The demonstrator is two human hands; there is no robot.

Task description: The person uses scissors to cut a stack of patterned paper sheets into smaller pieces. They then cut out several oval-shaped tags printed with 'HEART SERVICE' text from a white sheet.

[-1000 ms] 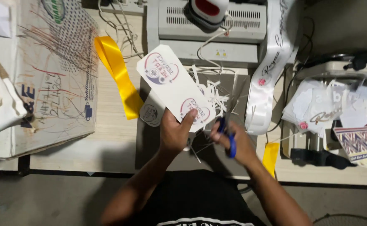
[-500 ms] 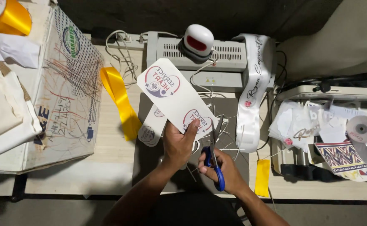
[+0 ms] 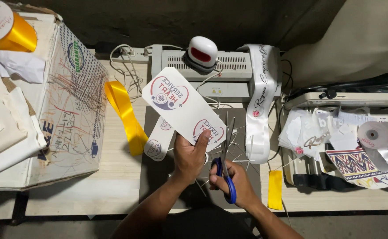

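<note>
Left grip [image 3: 189, 157] pinches the card [image 3: 183, 106]; right grip [image 3: 236, 188] closes on scissors [image 3: 225, 166], trimming its right edge; next, I'd judge, steady feeding.

Light falls from overhead, bright on the pale tabletop [image 3: 114, 177] and glossy yellow ribbon [image 3: 125, 115]; the back wall sinks into darkness. Focus is sharp, edges slightly bowed.
</note>
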